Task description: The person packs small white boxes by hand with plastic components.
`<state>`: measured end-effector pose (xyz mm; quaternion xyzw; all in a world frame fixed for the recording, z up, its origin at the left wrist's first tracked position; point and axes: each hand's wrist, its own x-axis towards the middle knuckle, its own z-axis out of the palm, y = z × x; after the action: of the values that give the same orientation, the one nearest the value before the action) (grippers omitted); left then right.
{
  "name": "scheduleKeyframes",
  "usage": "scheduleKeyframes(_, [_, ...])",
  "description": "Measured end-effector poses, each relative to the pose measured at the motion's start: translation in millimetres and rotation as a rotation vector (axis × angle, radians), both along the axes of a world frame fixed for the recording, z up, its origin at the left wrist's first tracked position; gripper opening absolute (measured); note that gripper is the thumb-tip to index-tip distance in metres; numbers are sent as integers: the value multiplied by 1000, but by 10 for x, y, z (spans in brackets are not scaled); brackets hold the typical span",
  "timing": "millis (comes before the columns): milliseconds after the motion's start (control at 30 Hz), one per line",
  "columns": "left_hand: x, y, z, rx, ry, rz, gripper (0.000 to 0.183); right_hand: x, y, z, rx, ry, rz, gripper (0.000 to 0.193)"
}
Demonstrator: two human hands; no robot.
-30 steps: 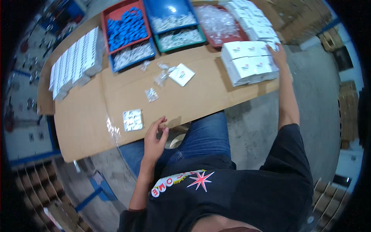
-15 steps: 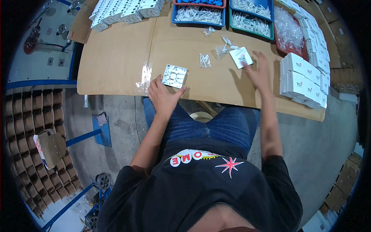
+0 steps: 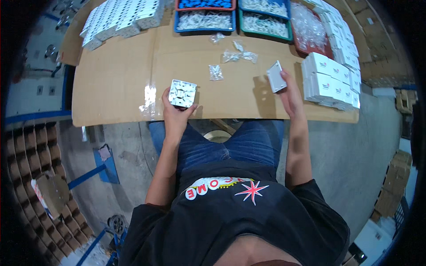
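Broad brown cardboard-covered table [image 3: 120, 84]: it is spreading under the goods, with a flat clear plastic bag of small whitish pieces [image 3: 215, 72], the landmark bag, lying near its middle.
Rows of white square units with dark marks [image 3: 122, 20]: they are standing beyond the landmark bag, to its left.
Piled white square packs with small printed marks [image 3: 330, 80]: they are standing right of the landmark bag, crowding the outer side of the right hand [image 3: 292, 99].
Plastic trays: beyond the landmark bag, a blue tray of whitish pieces [image 3: 205, 31] and a green tray of similar pieces [image 3: 266, 35] are sitting side by side; a red tray of crumpled clear plastic [image 3: 329, 51] is sitting farther right.
Left hand [image 3: 176, 117]: its fingers and thumb are gripping around the near part of a white square open-topped box with white inner fittings [image 3: 182, 93].
Right hand: its thumb and fingers are pinching the right edge of a thin white square plate [image 3: 277, 77].
Box: it is facing open side up, left of the landmark bag and nearer the person.
Plate: it is tilting above the table, right of the landmark bag.
Small clear bags [image 3: 239, 55]: they are lying just beyond the landmark bag.
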<state>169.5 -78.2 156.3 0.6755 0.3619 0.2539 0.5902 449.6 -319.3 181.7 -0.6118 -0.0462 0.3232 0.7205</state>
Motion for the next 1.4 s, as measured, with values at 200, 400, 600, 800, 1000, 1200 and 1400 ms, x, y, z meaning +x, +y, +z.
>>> scheduleKeyframes(200, [56,111,-222,-157,-83,17,56,-387,-117,302,556,440,201,62])
scheduleKeyframes(400, [178,94,101,-927,-530,103,54,-656,124,268,702,572,312,69])
scheduleKeyframes(600, [315,-136,387,-1277,-739,-74,55,-848,388,430,699,618,368,69])
scheduleKeyframes(800, [372,-398,513,-1004,-635,-154,79,-1246,610,638,41,-467,296,63])
scheduleKeyframes(1000, [437,-594,671,-834,-558,-86,71,-1554,762,586,-165,-849,307,67])
scheduleKeyframes(1200, [427,-597,702,-786,-576,-97,68,-1585,814,518,-165,-948,270,69])
scheduleKeyframes(1400, [425,-602,715,-799,-585,-92,67,-1588,840,507,-148,-969,259,71])
